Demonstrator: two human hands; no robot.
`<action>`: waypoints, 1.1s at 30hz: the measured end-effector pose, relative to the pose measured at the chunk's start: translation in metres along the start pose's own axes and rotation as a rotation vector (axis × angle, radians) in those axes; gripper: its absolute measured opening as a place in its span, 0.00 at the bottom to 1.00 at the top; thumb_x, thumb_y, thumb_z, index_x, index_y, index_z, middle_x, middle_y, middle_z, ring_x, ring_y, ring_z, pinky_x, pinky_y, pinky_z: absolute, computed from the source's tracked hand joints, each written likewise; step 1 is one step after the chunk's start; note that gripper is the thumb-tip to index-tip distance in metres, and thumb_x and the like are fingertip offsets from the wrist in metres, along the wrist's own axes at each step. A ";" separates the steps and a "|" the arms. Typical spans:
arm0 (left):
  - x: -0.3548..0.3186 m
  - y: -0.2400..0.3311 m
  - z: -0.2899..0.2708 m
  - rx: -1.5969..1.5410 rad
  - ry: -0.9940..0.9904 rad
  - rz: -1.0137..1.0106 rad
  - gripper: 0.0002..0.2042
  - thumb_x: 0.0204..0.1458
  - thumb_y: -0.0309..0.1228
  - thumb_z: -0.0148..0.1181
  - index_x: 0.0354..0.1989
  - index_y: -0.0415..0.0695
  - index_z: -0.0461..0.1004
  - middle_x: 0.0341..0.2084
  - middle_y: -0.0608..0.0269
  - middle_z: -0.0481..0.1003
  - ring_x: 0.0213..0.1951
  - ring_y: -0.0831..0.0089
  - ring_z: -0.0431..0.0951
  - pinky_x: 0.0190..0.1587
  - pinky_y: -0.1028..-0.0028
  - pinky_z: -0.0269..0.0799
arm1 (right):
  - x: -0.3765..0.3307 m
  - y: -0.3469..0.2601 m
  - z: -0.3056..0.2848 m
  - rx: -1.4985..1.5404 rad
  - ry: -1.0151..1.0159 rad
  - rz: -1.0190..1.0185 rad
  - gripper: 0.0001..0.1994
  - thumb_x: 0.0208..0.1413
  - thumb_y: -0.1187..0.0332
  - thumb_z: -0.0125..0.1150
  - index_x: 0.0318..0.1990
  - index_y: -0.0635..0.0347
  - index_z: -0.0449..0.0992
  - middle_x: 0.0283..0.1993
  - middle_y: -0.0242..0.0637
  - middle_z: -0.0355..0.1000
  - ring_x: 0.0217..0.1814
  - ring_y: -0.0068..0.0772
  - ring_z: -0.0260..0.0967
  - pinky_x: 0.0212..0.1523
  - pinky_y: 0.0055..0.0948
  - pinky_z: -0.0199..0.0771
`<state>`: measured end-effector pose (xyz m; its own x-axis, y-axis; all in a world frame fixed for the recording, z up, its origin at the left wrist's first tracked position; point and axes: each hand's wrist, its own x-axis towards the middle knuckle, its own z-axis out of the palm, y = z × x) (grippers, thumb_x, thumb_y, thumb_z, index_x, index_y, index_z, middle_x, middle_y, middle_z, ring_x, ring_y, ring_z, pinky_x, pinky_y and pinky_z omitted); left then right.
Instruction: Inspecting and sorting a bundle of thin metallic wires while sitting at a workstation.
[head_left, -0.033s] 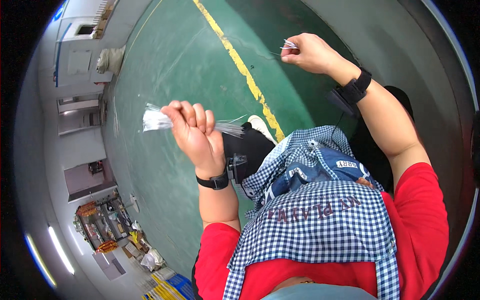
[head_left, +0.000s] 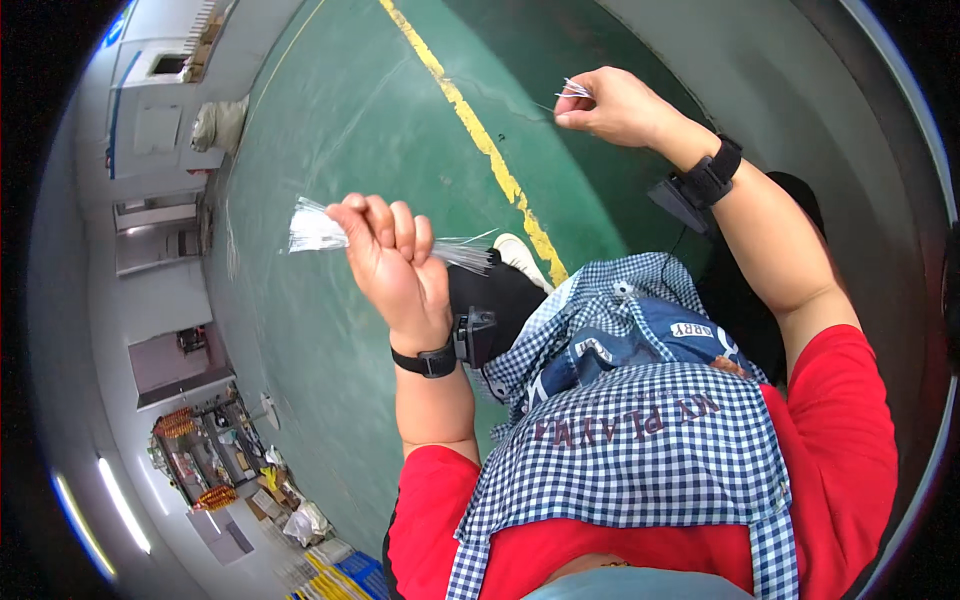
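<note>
My left hand (head_left: 392,262) is closed around a bundle of thin whitish, see-through strands (head_left: 318,228). Their short, dense end fans out past the thumb, and the longer loose ends stick out on the other side, over my dark-clothed leg. What the strands are made of I cannot make out. Farther off and to the right, my right hand (head_left: 622,108) pinches a few thin white strands (head_left: 573,91) between thumb and fingers. One fine strand trails leftward from that pinch. The two hands are well apart, both raised above the floor.
A checked blue-and-white apron (head_left: 640,440) covers my lap. My white shoe (head_left: 520,258) stands by a worn yellow line (head_left: 470,115) on the green floor (head_left: 330,130). A grey wall (head_left: 800,120) rises at right. A stocked rack (head_left: 205,450) and a pale sack (head_left: 218,124) are at left.
The short end of the bundle in my left hand has tipped slightly upward. My right hand with its strands has shifted slightly left. Both grips look the same.
</note>
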<state>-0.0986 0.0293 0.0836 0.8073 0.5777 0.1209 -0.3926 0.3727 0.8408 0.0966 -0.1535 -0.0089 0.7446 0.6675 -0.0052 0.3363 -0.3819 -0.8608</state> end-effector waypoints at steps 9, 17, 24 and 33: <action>0.054 -0.078 0.029 0.089 -0.097 -0.381 0.17 0.63 0.45 0.45 0.41 0.41 0.64 0.17 0.73 0.56 0.15 0.85 0.51 0.15 0.82 0.48 | 0.001 -0.001 -0.001 0.559 -0.083 0.149 0.10 0.54 0.62 0.65 0.36 0.58 0.79 0.32 0.25 0.74 0.35 0.16 0.66 0.37 0.20 0.65; 0.052 -0.116 0.020 0.172 -0.074 -0.529 0.20 0.64 0.42 0.45 0.54 0.39 0.63 0.25 0.71 0.64 0.15 0.86 0.53 0.16 0.84 0.50 | -0.005 0.007 0.012 0.642 -0.113 0.301 0.10 0.52 0.64 0.67 0.36 0.60 0.79 0.35 0.30 0.76 0.40 0.19 0.70 0.46 0.22 0.68; 0.050 -0.119 0.033 0.174 -0.057 -0.565 0.20 0.64 0.41 0.45 0.55 0.38 0.64 0.40 0.63 0.70 0.15 0.87 0.53 0.15 0.84 0.50 | -0.007 0.007 0.022 0.656 -0.154 0.424 0.09 0.52 0.66 0.67 0.35 0.61 0.79 0.35 0.32 0.76 0.40 0.20 0.70 0.47 0.23 0.68; 0.050 -0.124 0.028 0.186 0.015 -0.619 0.20 0.64 0.42 0.45 0.55 0.38 0.65 0.44 0.60 0.72 0.14 0.87 0.53 0.15 0.84 0.50 | -0.015 -0.002 0.021 0.651 -0.194 0.409 0.09 0.51 0.65 0.68 0.35 0.60 0.79 0.34 0.32 0.77 0.41 0.22 0.70 0.48 0.25 0.68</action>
<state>0.0032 -0.0084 0.0004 0.8533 0.3065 -0.4219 0.2277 0.5088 0.8302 0.0725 -0.1490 -0.0179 0.6021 0.6773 -0.4228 -0.3917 -0.2108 -0.8956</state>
